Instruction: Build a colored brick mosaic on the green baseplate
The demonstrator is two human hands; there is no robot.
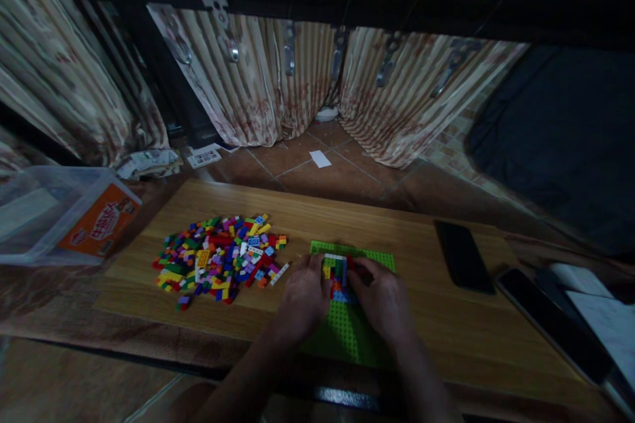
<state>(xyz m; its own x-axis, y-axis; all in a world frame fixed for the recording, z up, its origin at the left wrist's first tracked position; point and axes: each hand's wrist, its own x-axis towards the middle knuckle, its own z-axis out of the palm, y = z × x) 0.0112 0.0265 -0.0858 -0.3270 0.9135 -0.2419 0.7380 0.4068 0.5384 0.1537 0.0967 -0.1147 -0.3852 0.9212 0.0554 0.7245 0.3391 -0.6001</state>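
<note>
A green baseplate (347, 330) lies on the wooden board, with a small multicoloured brick build (337, 277) near its far half. At the build's left side, my left hand (308, 291) rests with curled fingers against the bricks; whether it grips one is hidden. From the right, my right hand (380, 294) pinches a red brick (350, 263) at the build's upper right edge. A large heap of loose coloured bricks (223, 254) spreads over the board to the left of my hands.
The wooden board (421, 238) spans the front. On its right lies a black phone (464, 256), with a second phone (553, 324) beyond it near some papers (600, 317). A clear plastic box (59, 211) with an orange label stands left. Striped curtains (258, 79) hang behind.
</note>
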